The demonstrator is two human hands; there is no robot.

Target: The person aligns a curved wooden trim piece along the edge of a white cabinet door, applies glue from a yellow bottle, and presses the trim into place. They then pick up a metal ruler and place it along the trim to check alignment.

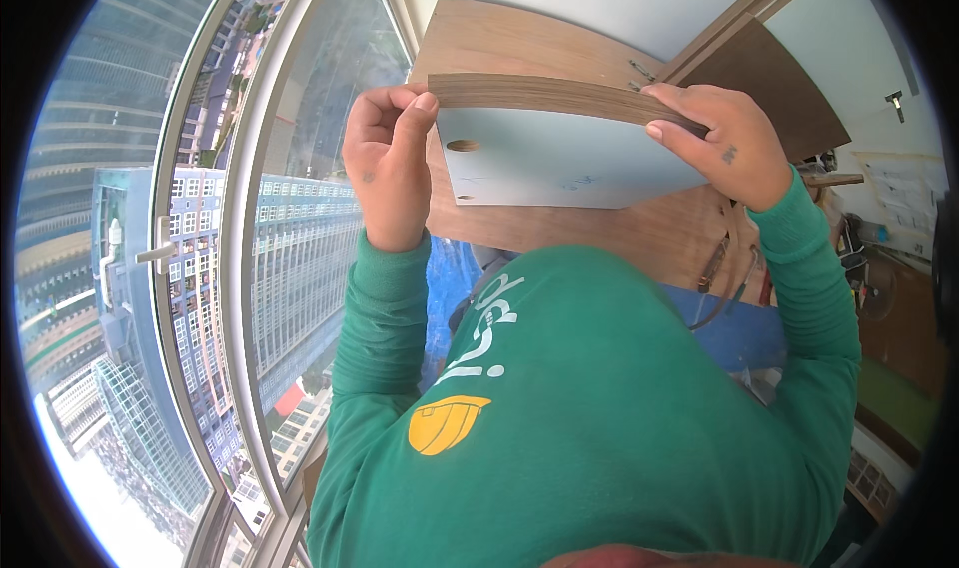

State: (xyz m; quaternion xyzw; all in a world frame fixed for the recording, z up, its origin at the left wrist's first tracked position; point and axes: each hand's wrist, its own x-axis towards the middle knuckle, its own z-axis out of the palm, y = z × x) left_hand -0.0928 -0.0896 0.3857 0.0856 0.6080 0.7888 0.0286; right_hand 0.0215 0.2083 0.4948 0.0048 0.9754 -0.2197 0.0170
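Observation:
A board with a pale grey-white face and a brown wood-grain strip along its upper edge stands on edge over the wooden worktop. Near its left end are a larger round hole and a small one lower down, plus faint blue pen marks. At the strip's left end, my left hand is closed, thumb and fingers pinching the corner. On the right, my right hand grips the other end, with thumb on the near side and index finger along the top. Its remaining fingers are hidden behind the board.
Beneath lies a plywood worktop, with hand tools at its right front. Tall windows run along my left, looking onto high buildings. A dark brown panel leans at the back right. Blue sheeting hangs below the worktop.

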